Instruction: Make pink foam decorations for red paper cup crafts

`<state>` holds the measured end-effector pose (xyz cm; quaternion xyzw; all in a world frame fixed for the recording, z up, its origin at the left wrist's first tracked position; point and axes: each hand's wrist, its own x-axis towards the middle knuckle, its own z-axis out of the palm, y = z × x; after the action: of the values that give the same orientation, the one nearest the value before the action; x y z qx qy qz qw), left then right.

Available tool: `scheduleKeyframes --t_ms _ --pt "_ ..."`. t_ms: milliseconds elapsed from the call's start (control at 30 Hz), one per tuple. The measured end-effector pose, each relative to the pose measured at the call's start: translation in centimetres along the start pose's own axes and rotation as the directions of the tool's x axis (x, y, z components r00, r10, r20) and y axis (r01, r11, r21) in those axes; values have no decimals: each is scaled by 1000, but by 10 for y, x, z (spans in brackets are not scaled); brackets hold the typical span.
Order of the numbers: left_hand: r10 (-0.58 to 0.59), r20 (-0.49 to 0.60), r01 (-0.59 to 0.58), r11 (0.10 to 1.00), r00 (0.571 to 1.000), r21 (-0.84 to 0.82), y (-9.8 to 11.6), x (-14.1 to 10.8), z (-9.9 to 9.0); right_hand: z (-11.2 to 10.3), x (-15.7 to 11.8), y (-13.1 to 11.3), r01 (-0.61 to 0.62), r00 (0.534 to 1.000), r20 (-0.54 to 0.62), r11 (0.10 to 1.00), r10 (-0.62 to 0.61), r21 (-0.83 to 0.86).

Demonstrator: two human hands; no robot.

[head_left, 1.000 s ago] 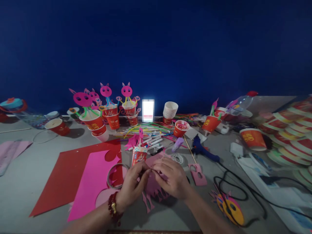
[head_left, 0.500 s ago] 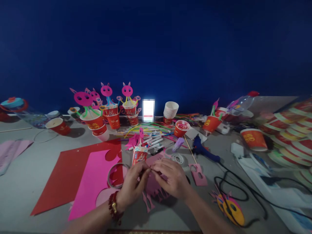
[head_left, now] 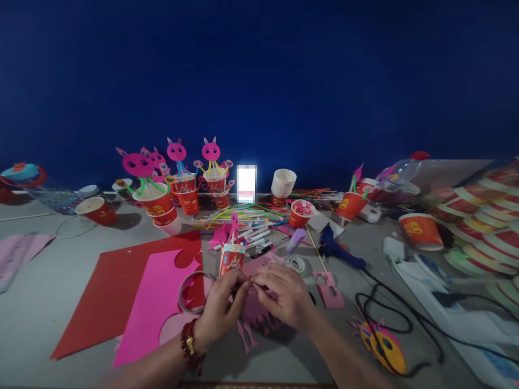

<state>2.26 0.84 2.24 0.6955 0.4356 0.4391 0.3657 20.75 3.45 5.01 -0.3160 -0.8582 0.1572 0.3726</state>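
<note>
My left hand (head_left: 225, 302), with a dark red beaded bracelet (head_left: 188, 341) at the wrist, is closed in a pinch. Its fingertips meet those of my right hand (head_left: 284, 294), also pinched. Whatever is between them is too small to make out. Just behind the left fingers stands a red printed paper cup (head_left: 232, 259) with a pink shape sticking up from it. Under and beyond both hands lies cut pink foam (head_left: 253, 308) with ragged edges. A roll of grey tape (head_left: 183, 292) rests left of my left hand.
Red (head_left: 97, 292) and bright pink (head_left: 148, 302) sheets lie at left. Decorated cups (head_left: 156, 202), markers (head_left: 257, 235) and pipe cleaners stand or lie behind. A blue glue gun (head_left: 338, 251) with a looping black cable and stacked cups (head_left: 486, 216) are at right.
</note>
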Motion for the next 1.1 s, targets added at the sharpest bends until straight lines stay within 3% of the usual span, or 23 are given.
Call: scheduleKeyframes --t_ms 367,533,667,900,1100 --pt "-69 11 69 992 998 -105 -1 1 0 2 0 -2 -87 993 -77 995 90 45" --pt "-140 -6 132 950 990 -283 -3 0 4 -1 -1 4 -210 968 -140 978 207 -4" --pt "-205 29 195 869 978 -454 -1 -1 5 -2 0 11 -277 960 -83 951 267 -138" --pt "-275 90 273 757 957 -594 4 4 4 -5 2 2 -182 983 3 983 182 -24" --pt "-290 144 309 680 946 -665 3 5 4 -7 0 -2 22 998 -64 1000 -21 18"
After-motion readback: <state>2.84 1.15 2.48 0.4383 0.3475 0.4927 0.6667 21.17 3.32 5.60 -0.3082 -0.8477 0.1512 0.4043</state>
